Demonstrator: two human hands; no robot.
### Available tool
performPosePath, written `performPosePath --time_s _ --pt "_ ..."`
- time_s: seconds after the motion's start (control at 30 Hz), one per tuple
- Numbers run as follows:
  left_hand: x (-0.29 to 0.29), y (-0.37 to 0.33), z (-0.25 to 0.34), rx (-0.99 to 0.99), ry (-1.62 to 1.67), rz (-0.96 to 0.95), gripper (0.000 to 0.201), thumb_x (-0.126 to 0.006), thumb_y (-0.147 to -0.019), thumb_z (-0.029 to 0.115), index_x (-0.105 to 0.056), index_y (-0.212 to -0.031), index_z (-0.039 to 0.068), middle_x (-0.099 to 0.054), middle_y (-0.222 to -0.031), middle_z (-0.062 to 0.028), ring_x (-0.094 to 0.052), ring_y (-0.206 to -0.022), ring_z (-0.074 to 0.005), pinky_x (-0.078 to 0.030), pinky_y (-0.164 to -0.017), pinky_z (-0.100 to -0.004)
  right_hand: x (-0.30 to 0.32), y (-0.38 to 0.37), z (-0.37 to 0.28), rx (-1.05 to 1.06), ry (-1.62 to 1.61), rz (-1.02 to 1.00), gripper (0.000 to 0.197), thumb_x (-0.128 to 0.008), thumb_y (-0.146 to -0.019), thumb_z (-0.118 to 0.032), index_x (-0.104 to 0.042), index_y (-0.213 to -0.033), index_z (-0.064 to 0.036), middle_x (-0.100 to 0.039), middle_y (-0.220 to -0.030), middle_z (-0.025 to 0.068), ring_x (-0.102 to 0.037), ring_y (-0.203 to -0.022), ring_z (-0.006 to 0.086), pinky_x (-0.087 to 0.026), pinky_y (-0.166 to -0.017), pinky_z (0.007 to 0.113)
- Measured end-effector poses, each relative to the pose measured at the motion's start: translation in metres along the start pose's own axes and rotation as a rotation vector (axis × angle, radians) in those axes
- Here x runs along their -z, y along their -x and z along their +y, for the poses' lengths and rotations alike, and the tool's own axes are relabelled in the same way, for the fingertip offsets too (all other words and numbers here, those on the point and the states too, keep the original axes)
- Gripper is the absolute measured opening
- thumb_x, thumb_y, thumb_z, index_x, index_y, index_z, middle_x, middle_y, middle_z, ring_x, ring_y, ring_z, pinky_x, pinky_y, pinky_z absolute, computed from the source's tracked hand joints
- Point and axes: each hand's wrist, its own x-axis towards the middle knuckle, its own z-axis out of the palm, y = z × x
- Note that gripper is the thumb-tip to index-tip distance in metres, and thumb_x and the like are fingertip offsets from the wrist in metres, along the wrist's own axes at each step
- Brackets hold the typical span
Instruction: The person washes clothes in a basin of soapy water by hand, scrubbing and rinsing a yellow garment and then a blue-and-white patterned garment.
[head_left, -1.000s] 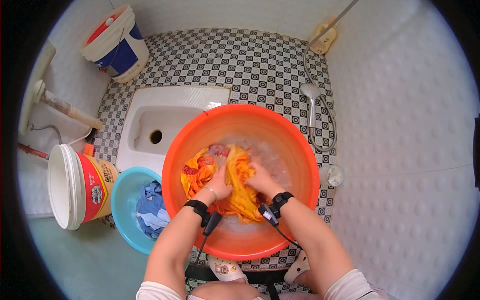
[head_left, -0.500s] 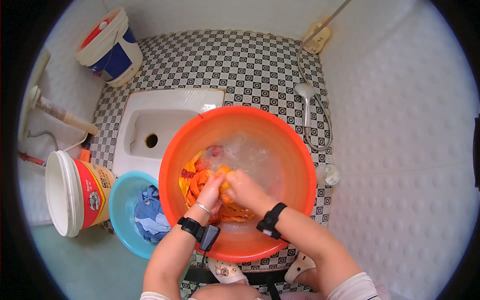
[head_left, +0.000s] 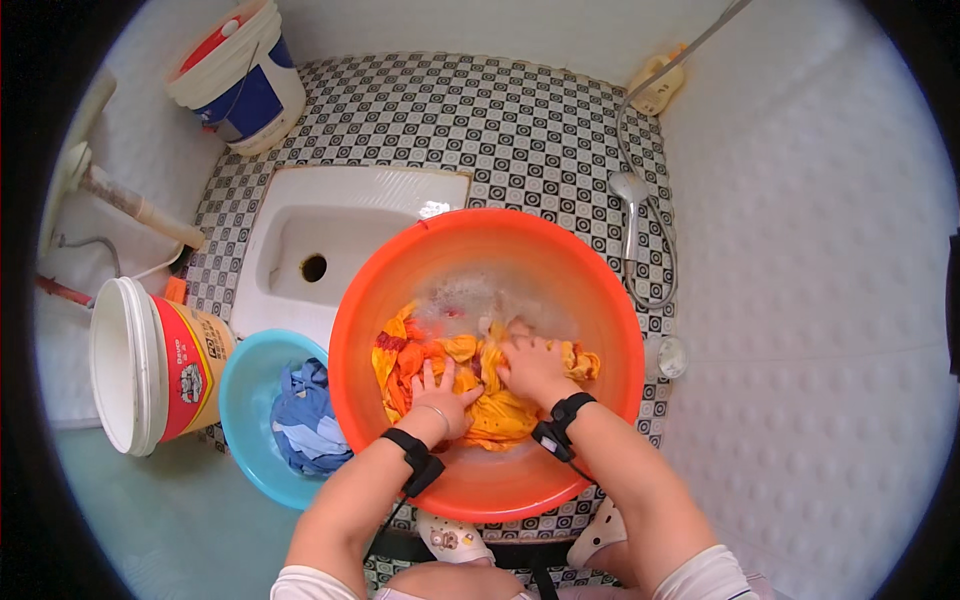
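Observation:
A large orange basin [head_left: 610, 260] of cloudy, sudsy water holds a wet orange and yellow garment [head_left: 505, 415] with dark red patches. My left hand [head_left: 440, 403] lies on the garment's left part, its fingers spread apart and not gripping. To its right, my right hand [head_left: 537, 368] curls its fingers over a bunched fold of the garment, and more cloth sticks out past its far side. Some of the right fingertips are hidden in the folds. Each wrist wears a black strap with a small device.
Left of the basin stands a light blue basin [head_left: 238, 410] with blue clothes [head_left: 305, 420], beside a tilted bucket [head_left: 205, 360]. A squat toilet [head_left: 290, 215] lies behind. Another bucket [head_left: 245, 90] is at far left. Along the right wall are a shower head [head_left: 630, 190], a bottle [head_left: 657, 88] and a jar [head_left: 670, 357].
My hands were close together around a bunch of the garment; now they are apart. The left has opened flat, the right has moved right, and the garment spreads wider. The view shifted slightly.

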Motion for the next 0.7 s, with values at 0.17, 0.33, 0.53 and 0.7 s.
performPosePath --time_s 0.17,0.33,0.53,0.7 --pt "0.009 -0.017 -0.039 0.071 0.02 0.657 0.061 -0.069 -0.076 0.035 -0.051 -0.13 0.014 -0.045 -0.133 -0.0157 -0.041 -0.125 -0.035 -0.038 -0.097 -0.0509 0.0 0.008 0.016 -0.156 0.02 -0.208 0.035 -0.061 -0.076 -0.012 -0.06 -0.108 0.0008 -0.066 -0.101 0.0203 -0.064 -0.095 0.0373 -0.049 -0.082 0.045" --pt "0.007 -0.023 -0.045 0.121 0.215 0.308 0.059 -0.071 -0.076 0.033 -0.051 -0.129 0.018 -0.047 -0.133 -0.0127 -0.044 -0.123 -0.0338 -0.041 -0.094 -0.052 0.037 0.001 0.044 0.011 -0.499 0.398 0.01 -0.058 -0.075 -0.006 -0.054 -0.083 -0.0017 -0.062 -0.08 0.0193 -0.061 -0.075 0.0319 -0.048 -0.066 0.04" --pt "0.011 -0.02 -0.055 0.254 0.415 0.351 0.044 -0.066 -0.076 0.03 -0.061 -0.118 0.018 -0.055 -0.125 -0.0127 -0.048 -0.12 -0.0311 -0.043 -0.093 -0.0486 0.151 0.018 0.007 0.258 -0.991 0.493 0.015 -0.048 -0.077 0.003 -0.042 -0.086 -0.0065 -0.039 -0.071 -0.0036 -0.038 -0.065 0.0067 -0.037 -0.057 0.022" --pt "0.05 -0.017 -0.076 -0.107 0.754 1.158 0.023 -0.053 -0.08 0.009 -0.063 -0.1 0.005 -0.063 -0.101 -0.0191 -0.06 -0.095 -0.0319 -0.049 -0.081 -0.0404 0.219 0.06 -0.012 0.306 -1.185 0.446 0.023 -0.046 -0.078 0.004 -0.047 -0.099 -0.0058 -0.052 -0.079 -0.0015 -0.045 -0.067 0.0057 -0.04 -0.06 0.021"
